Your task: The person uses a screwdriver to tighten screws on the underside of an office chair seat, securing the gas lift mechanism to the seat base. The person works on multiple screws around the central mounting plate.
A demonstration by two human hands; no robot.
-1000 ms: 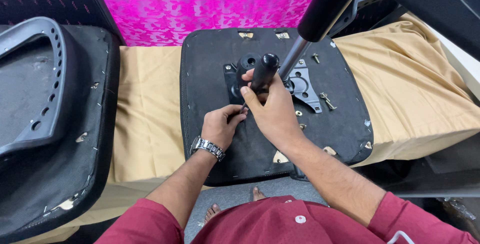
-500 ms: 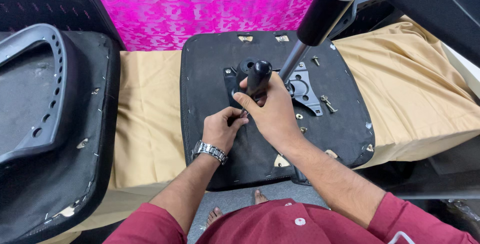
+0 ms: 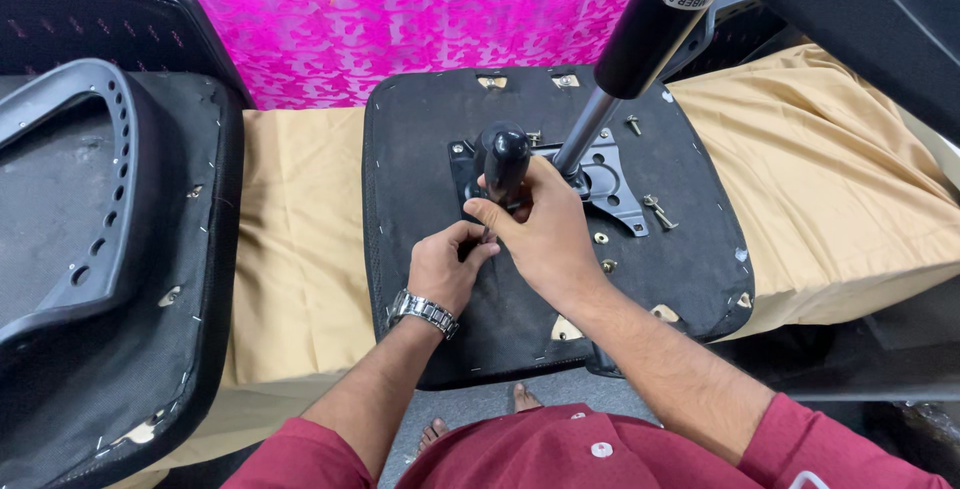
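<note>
An upturned black chair seat (image 3: pixel 420 149) lies on a tan cloth, with a grey metal mechanism plate (image 3: pixel 610 179) on its underside and a gas lift cylinder (image 3: pixel 640 39) rising from it. My right hand (image 3: pixel 545 234) grips the black handle of a screwdriver (image 3: pixel 503 159) held upright over the plate's left corner. My left hand (image 3: pixel 445 269), wearing a metal wristwatch, pinches near the tool's lower tip; the tip itself is hidden by my fingers.
Loose bolts (image 3: pixel 655 211) and washers (image 3: pixel 600 239) lie on the seat to the right of the plate. Another black chair part with a grey curved armrest (image 3: pixel 100 199) lies at left. A pink patterned cloth (image 3: pixel 430 19) hangs behind. A bare foot (image 3: pixel 525 399) shows below.
The screwdriver handle has shifted slightly left and lower over the plate's corner, with both hands following it. The chair seat has not moved.
</note>
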